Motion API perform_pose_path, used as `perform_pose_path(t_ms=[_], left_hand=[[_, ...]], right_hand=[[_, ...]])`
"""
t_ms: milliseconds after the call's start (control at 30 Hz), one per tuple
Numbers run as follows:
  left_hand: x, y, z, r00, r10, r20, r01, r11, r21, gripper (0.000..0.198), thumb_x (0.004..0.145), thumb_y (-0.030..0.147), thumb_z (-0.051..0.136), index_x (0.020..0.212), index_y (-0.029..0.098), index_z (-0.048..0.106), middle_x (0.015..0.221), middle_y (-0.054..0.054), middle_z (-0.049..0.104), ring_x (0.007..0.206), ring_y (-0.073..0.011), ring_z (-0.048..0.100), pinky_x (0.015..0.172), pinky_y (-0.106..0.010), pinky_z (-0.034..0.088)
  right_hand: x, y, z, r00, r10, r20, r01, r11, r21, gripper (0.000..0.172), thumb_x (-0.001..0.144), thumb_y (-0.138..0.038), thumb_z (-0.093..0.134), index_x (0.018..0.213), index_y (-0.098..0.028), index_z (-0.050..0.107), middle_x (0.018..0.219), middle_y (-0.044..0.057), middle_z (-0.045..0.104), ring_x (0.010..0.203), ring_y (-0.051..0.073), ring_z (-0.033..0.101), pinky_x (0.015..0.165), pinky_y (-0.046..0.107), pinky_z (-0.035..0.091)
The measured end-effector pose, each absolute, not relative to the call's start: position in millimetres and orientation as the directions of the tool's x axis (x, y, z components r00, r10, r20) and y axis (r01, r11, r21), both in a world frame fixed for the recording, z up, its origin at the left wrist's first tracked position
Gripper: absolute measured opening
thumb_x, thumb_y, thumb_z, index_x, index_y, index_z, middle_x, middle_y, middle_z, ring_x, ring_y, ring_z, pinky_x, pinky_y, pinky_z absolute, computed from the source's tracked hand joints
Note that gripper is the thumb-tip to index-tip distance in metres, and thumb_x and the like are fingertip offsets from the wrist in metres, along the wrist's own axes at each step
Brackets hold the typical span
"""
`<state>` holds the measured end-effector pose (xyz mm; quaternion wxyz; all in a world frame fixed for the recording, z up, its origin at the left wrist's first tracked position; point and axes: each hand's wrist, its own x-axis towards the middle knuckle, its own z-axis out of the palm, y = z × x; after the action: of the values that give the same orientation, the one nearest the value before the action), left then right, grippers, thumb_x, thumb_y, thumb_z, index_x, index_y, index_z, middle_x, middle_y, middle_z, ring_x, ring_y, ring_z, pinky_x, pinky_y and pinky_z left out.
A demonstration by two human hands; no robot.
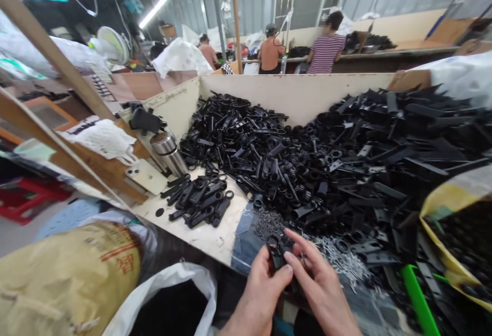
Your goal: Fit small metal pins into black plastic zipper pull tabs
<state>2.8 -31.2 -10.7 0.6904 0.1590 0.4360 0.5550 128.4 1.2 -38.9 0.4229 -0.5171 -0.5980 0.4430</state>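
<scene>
My left hand [265, 282] and my right hand [317, 279] meet at the bottom centre, both pinched on a small black plastic part [277, 251] with a ring at its top. Just beyond the fingers lies a scatter of small metal screws [338, 259] on a piece of blue denim [244, 238]. A huge heap of the same black plastic parts [326, 161] fills the bench behind. A smaller, neater group of black parts [200, 200] lies to the left on the pale bench top [200, 236].
A steel flask [169, 154] and a phone [148, 176] sit at the bench's left edge. Sacks stand below: a tan one [69, 279], a white one [169, 295], a yellow one [457, 223] at right. A green bar [418, 300] sticks up. Three people work at the far bench [400, 54].
</scene>
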Motion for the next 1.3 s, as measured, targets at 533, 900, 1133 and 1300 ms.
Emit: perform_pose_path(t_ms=[533, 900, 1133, 1300], left_hand=[[-21.0, -22.9, -12.7, 0.096, 0.864, -0.495, -0.702, 0.411, 0.582, 0.034, 0.08, 0.024, 0.072, 0.113, 0.02, 0.071, 0.099, -0.005, 0.075, 0.099, -0.0196, 0.063, 0.092, -0.031, 0.043], [-8.1, -24.7, -3.0, 0.146, 0.819, -0.554, -0.72, 0.472, 0.509, 0.041, 0.07, 0.032, 0.08, 0.109, 0.021, 0.077, 0.106, -0.006, 0.077, 0.122, -0.0289, 0.059, 0.112, -0.041, 0.035], [5.4, -34.9, -21.2, -0.004, 0.856, -0.517, -0.573, 0.422, 0.703, 0.044, 0.082, 0.05, 0.075, 0.117, 0.023, 0.071, 0.12, -0.01, 0.072, 0.116, -0.0279, 0.063, 0.096, -0.037, 0.051], [-3.5, -35.3, -28.0, -0.032, 0.906, -0.421, -0.202, 0.407, 0.891, 0.043, 0.087, 0.057, 0.066, 0.109, 0.02, 0.069, 0.088, -0.005, 0.069, 0.076, -0.0179, 0.064, 0.063, -0.025, 0.054]], right_hand=[[149.9, -26.5, -30.0, -0.173, 0.983, -0.053, 0.081, -0.039, -0.996, 0.036, 0.092, -0.045, 0.067, 0.122, -0.027, 0.075, 0.103, 0.006, 0.075, 0.09, 0.021, 0.071, 0.079, 0.027, 0.059], [135.2, -32.7, -32.6, -0.181, 0.983, -0.002, 0.028, 0.003, -1.0, 0.027, 0.095, -0.04, 0.066, 0.119, -0.032, 0.076, 0.118, 0.009, 0.073, 0.116, 0.028, 0.067, 0.096, 0.037, 0.056], [126.5, -36.7, -33.2, -0.088, 0.996, 0.036, 0.066, 0.041, -0.997, 0.024, 0.098, -0.036, 0.062, 0.116, -0.031, 0.077, 0.115, 0.009, 0.073, 0.109, 0.026, 0.069, 0.091, 0.035, 0.057], [137.4, -27.9, -24.8, -0.116, 0.988, 0.1, 0.28, 0.129, -0.951, 0.027, 0.099, -0.034, 0.056, 0.112, -0.027, 0.078, 0.088, 0.006, 0.065, 0.07, 0.018, 0.065, 0.064, 0.027, 0.054]])
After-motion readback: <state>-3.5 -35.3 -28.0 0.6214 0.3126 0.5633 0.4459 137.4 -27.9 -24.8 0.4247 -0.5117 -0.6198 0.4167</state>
